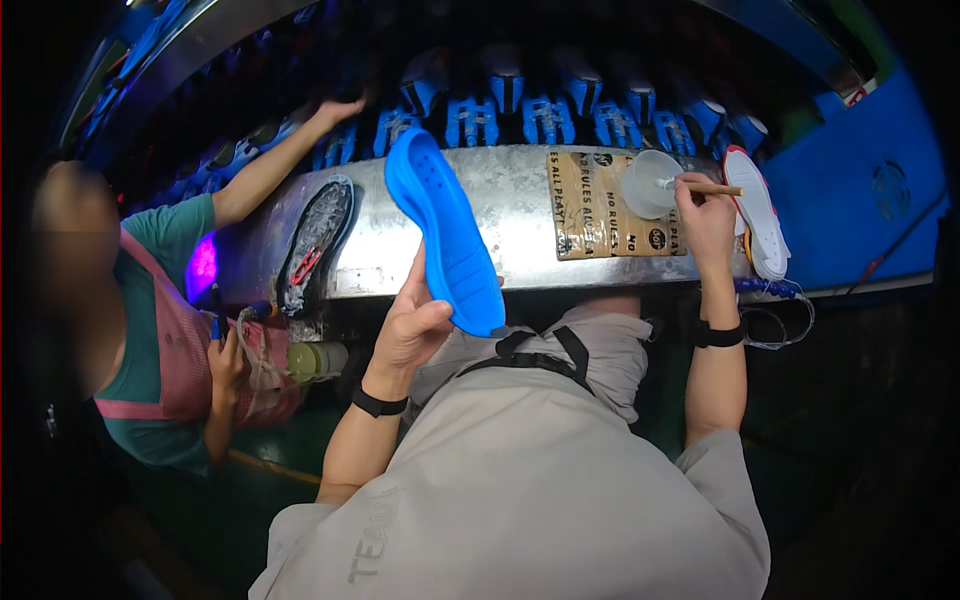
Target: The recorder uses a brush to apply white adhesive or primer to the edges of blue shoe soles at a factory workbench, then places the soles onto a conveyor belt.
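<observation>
My left hand is closed round the heel part of a blue shoe sole, which is tilted up over the near edge of the metal bench with its hollow inner side showing. In my right hand is a brush with a wooden handle, pinched between the fingers. Its tip reaches into a whitish translucent cup. That cup rests on a brown printed cardboard sheet. Just right of my right hand, a white and red shoe sole lies on the bench.
Beyond the metal bench runs a row of blue shoe parts on holders. A dark tray-like sole shape sits at the bench's left. A co-worker in a pink apron reaches toward the row. A blue panel stands at the right.
</observation>
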Available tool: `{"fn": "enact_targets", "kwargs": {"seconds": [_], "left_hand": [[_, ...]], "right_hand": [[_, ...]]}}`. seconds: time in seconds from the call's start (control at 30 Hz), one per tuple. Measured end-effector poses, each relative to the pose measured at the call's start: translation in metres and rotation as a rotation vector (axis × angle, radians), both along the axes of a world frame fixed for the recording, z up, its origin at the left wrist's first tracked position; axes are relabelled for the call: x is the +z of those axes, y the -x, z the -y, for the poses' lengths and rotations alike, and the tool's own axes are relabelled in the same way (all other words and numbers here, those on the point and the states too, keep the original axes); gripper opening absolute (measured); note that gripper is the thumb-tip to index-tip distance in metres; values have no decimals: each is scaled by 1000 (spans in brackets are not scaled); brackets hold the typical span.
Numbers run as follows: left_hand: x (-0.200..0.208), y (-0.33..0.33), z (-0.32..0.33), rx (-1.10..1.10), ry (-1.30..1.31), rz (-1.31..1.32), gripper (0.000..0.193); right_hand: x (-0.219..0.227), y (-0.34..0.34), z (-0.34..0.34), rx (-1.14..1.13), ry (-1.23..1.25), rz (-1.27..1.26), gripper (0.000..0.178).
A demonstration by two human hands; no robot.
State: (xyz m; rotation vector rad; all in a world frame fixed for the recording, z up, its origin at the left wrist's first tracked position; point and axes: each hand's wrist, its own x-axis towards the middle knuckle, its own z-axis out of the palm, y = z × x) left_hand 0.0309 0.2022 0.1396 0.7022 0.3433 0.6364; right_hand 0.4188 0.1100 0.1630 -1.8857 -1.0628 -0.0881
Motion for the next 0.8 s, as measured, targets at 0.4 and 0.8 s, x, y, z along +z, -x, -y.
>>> {"fn": "enact_targets", "kwargs": {"seconds": [0.4, 0.8], "left_hand": [[21, -3, 13, -57, 33, -62, 111], [21, 0, 12, -93, -18, -38, 110]], "right_hand": [[30, 133, -22, 652, -118, -338, 13], [22, 151, -32, 697, -121, -160, 11]]}}
